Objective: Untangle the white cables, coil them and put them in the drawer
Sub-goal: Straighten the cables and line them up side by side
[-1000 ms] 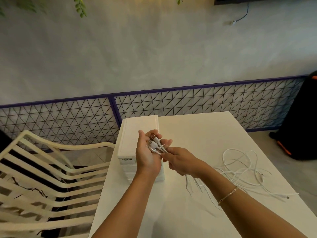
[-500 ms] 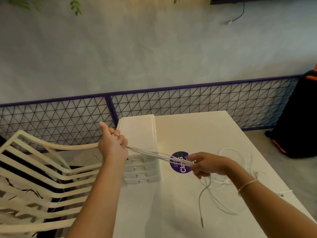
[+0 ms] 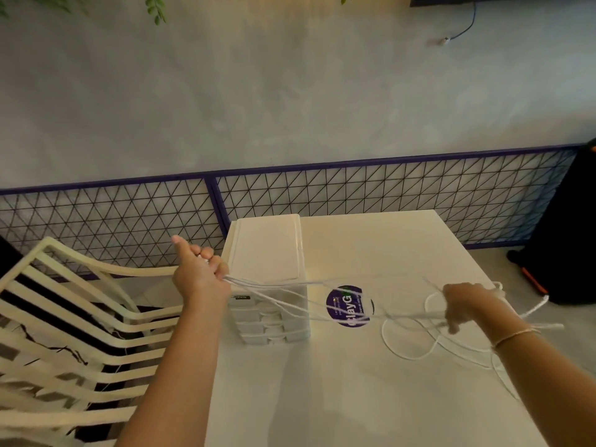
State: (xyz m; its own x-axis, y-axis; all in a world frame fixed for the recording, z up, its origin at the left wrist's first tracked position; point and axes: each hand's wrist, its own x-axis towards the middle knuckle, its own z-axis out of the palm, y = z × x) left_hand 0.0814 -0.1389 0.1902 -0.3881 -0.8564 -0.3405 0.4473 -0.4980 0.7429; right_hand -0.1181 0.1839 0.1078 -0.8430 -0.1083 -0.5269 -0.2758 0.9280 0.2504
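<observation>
Left hand (image 3: pixel 200 275) is gripping the cables (image 3: pixel 290 298) at their left ends; right hand (image 3: pixel 467 306) is pinching them rightward. Strands are running left-right above the surface (image 3: pixel 322 398), slack lying beneath the right hand.

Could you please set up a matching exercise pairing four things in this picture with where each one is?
Things:
1. left hand
2. white plastic drawer unit
3. round purple sticker
4. cream slatted chair

Places:
A. flat on the white table, right of the drawers
B. on the floor beside the table
C. raised, gripping the white cables
D. at the table's far left corner

Pairs: 1-C, 2-D, 3-A, 4-B
</observation>
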